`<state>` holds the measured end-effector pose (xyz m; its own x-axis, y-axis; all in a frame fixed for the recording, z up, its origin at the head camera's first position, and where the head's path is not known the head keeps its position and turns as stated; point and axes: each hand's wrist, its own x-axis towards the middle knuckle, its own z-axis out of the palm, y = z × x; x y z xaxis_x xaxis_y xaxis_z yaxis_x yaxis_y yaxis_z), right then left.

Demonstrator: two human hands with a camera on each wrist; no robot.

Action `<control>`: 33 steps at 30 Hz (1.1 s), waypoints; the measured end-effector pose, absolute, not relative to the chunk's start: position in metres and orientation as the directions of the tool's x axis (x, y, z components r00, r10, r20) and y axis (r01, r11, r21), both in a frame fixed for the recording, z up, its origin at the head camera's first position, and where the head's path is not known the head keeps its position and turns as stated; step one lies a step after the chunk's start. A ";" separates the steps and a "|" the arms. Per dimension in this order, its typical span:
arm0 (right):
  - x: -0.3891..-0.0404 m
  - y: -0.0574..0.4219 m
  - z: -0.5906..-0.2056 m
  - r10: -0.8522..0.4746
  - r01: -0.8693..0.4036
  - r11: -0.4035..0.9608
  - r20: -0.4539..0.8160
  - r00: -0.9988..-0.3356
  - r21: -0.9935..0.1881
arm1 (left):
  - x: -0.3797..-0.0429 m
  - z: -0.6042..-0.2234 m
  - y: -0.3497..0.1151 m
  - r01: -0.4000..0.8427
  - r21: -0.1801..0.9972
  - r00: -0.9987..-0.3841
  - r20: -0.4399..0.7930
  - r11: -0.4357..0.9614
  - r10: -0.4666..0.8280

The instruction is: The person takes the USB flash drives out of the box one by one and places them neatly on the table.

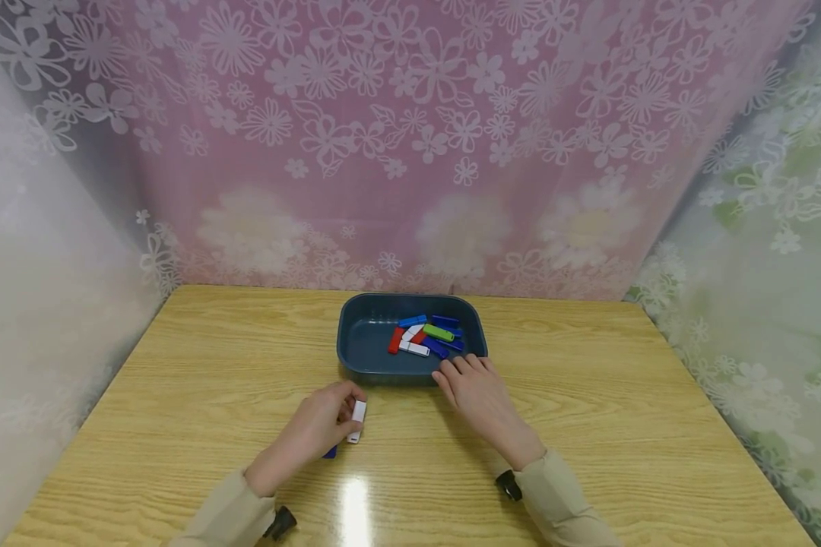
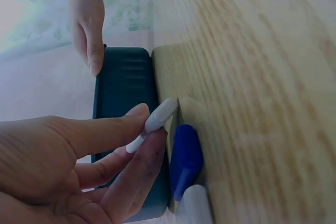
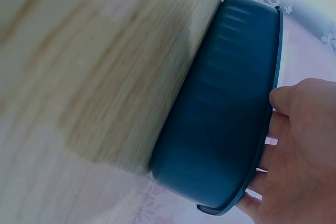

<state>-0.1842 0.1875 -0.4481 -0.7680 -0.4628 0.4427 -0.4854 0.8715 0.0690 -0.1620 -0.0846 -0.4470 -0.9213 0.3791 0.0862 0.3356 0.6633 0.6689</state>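
My left hand (image 1: 320, 419) pinches a white USB stick (image 1: 358, 420) between thumb and fingers, just in front of the bin. In the left wrist view a blue USB stick (image 2: 186, 156) lies on the table beneath this hand, with a white piece (image 2: 197, 205) next to it, partly cut off by the frame. My right hand (image 1: 480, 399) holds the near rim of the dark teal plastic bin (image 1: 366, 377) toward its right corner. In the right wrist view its thumb is at the rim and the fingers reach over behind it.
Inside the bin, several USB sticks in blue, red, white and green (image 1: 439, 333) lie in a loose pile toward the right. The bin stands near the back edge of the wooden table (image 1: 588, 410). A pink flowered curtain (image 1: 383, 190) hangs behind, with pale curtains at both sides.
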 end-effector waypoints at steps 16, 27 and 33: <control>-0.184 0.186 -0.446 -0.472 -0.492 0.866 0.460 -0.752 0.086 | -0.161 -0.449 -0.093 0.382 0.465 -0.918 0.089 0.798 0.387; -0.184 0.187 -0.447 -0.466 -0.490 0.869 0.452 -0.761 0.071 | -0.156 -0.445 -0.103 0.443 0.477 -0.879 0.067 0.759 0.472; -0.183 0.187 -0.447 -0.467 -0.490 0.869 0.453 -0.759 0.075 | -0.154 -0.444 -0.104 0.434 0.481 -0.887 0.082 0.762 0.454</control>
<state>-0.1834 0.1872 -0.4472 -0.7592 -0.4672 0.4531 -0.4898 0.8686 0.0749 -0.1537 -0.1041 -0.4439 -0.8873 0.4539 0.0817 0.4339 0.7618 0.4810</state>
